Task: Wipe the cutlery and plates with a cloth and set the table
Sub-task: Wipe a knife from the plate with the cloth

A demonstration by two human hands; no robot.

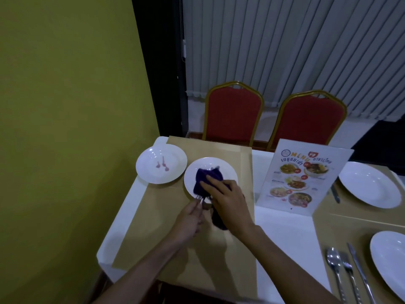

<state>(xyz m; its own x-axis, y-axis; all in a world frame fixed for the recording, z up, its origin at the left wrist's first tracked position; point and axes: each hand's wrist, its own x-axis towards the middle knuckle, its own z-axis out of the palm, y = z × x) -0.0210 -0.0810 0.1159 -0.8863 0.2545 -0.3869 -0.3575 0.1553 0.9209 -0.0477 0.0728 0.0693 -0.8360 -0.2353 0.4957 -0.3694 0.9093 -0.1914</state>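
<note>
My left hand [190, 218] grips the handles of some metal cutlery [199, 199] over the near edge of a white plate [228, 170]. The cutlery's heads are wrapped in a dark blue cloth [202, 179]. My right hand [223, 198] holds that cloth around the cutlery, fingers pressing on top, and a dark tail of cloth hangs below the palm. A second white plate [175, 166] to the left carries red smears. Both plates sit on a tan place mat [197, 249].
A standing menu card [304, 176] is to the right of the plates. Two clean plates [370, 185] [390, 257] and a spoon, fork and knife [346, 273] lie at the right. Two red chairs [234, 113] stand behind the table; a yellow wall runs along the left.
</note>
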